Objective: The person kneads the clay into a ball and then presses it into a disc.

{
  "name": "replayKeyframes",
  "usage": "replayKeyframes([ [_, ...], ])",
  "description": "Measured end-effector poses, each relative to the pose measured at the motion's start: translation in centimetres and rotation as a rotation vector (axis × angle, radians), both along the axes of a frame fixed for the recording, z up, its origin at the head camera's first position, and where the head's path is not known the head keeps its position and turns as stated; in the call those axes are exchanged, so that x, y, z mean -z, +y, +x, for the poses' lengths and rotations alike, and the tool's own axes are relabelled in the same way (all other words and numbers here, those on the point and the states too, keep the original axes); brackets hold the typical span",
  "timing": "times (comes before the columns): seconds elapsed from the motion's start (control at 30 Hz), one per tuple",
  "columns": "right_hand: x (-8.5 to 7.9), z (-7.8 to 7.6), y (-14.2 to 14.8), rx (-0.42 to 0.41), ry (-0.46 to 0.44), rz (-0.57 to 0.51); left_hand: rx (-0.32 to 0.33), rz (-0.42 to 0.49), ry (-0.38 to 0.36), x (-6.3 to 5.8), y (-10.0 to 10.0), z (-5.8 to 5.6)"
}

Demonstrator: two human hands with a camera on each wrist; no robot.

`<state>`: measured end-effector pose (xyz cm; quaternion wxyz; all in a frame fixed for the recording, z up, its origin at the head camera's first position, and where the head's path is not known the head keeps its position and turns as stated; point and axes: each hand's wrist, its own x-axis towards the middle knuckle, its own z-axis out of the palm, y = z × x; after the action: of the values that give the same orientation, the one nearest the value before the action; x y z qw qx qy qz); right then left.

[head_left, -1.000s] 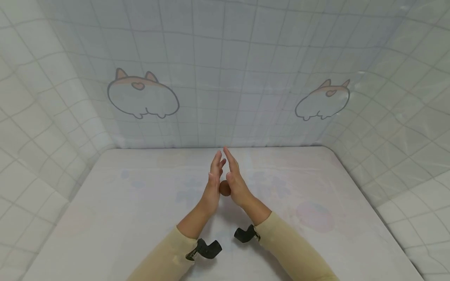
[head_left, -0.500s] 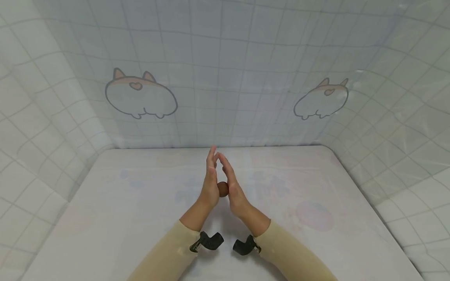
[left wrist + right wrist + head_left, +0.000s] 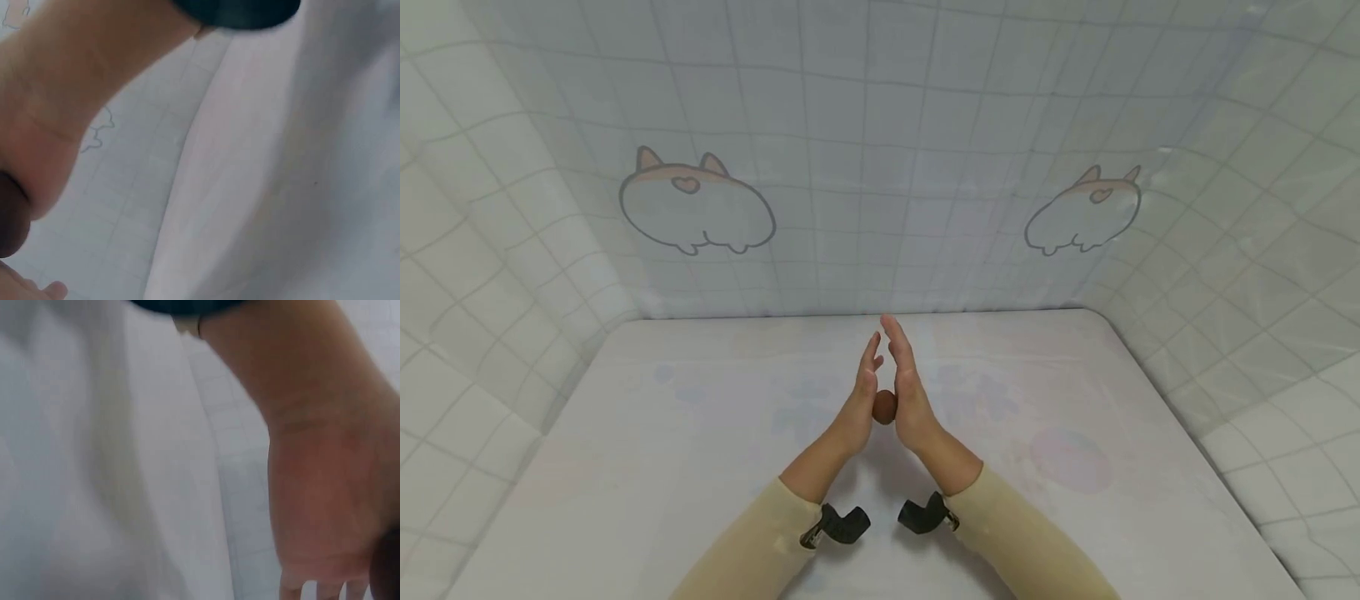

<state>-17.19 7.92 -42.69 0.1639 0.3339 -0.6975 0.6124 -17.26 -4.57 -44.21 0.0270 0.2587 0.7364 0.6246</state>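
While left hand [image 3: 858, 407] and right hand [image 3: 911, 400] form a straight-fingered grip, a round brown ball [image 3: 884, 407] sits between, touching both!

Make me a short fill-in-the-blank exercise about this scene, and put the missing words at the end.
1. The left hand and the right hand have a ball between them, and its colour is ____.
2. The ball sits between the hands' ____ rather than between their fingertips.
3. In the head view, the number of cartoon animals on the grid-patterned backdrop is ____.
4. Each cartoon animal carries a small mark shaped like a ____.

Missing words: brown; palms; two; heart.
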Motion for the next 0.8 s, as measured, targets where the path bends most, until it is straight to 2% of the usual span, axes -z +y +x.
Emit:
replayKeyframes([
  [0.13, 0.2, -0.6, 0.3, 0.035, -0.061, 0.035, 0.058, 0.037, -0.036, 0.0, 0.1, 0.6],
  [0.27, 0.6, -1.0, 0.4, 0.046, -0.116, 0.073, 0.079, 0.108, -0.017, -0.5, 0.0, 1.2],
  [0.43, 1.2, -1.0, 0.4, 0.033, -0.207, 0.12, 0.048, 0.192, 0.073, -1.6, -0.2, 1.7],
  [0.53, 1.7, -0.7, 0.3, -0.004, -0.24, 0.135, 0.015, 0.226, 0.111, -2.3, -0.3, 1.8],
  [0.63, 1.9, -0.5, 0.0, -0.016, -0.188, 0.161, -0.03, 0.232, 0.162, -2.6, -0.3, 1.7],
  [0.8, 1.9, 0.0, -0.5, -0.042, -0.017, 0.129, -0.11, 0.206, 0.244, -2.7, 0.0, 1.1],
])
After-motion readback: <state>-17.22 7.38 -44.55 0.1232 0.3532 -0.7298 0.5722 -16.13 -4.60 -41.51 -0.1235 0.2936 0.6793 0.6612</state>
